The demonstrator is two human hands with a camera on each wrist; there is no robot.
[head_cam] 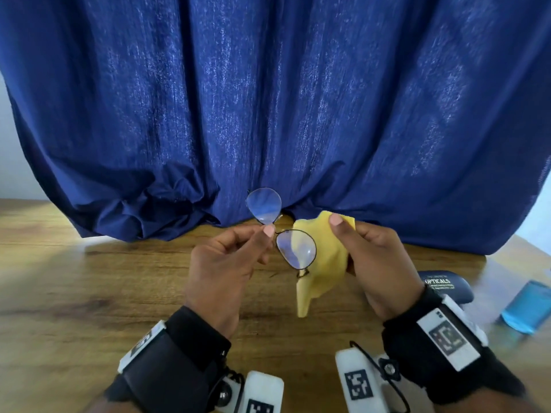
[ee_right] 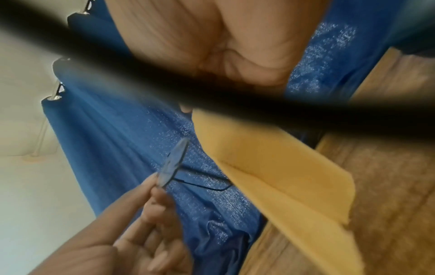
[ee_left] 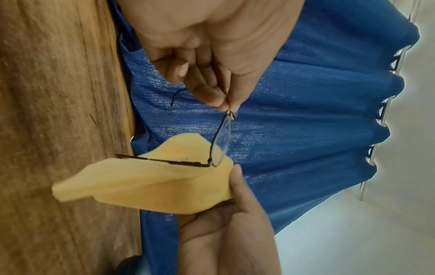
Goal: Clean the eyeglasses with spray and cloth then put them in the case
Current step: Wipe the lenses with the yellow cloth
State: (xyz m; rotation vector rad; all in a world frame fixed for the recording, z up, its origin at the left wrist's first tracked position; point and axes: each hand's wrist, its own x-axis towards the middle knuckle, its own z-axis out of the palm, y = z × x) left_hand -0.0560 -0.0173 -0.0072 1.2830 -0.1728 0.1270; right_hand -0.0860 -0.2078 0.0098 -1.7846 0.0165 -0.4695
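Head view: we see the left hand (head_cam: 222, 263) pinching the eyeglasses (head_cam: 280, 232) at the bridge between thumb and forefinger, held up above the wooden table (head_cam: 89, 293). The frame's long axis runs diagonally — one lens up and away toward the blue curtain (head_cam: 268, 99), the other lens down and toward the right hand, lens faces turned roughly toward us. The right hand (head_cam: 378, 260) grips the yellow cloth (head_cam: 322, 263), thumb on top, the cloth bunched behind the nearer lens and hanging down toward the table. To the right on the table lie the dark blue case (head_cam: 447, 286), printed "OPTICALS", and, nearer the table edge, the light blue spray bottle (head_cam: 523, 307), blurred.

Left wrist view: we note the fingertips (ee_left: 221, 100) closed on the bridge end of the glasses, the nearer lens (ee_left: 221, 139) seen nearly edge-on. One temple arm (ee_left: 164, 161) is unfolded and stretches toward the table, across the front of the cloth. The right hand's thumb sits at the cloth's edge just beside the lens hinge.

Right wrist view: a dark blurred strap (ee_right: 212, 89) crosses the picture. Below it the cloth hangs folded from the right hand — whose fingers we cannot make out here. The left hand holds the glasses edge-on, apart from the cloth.
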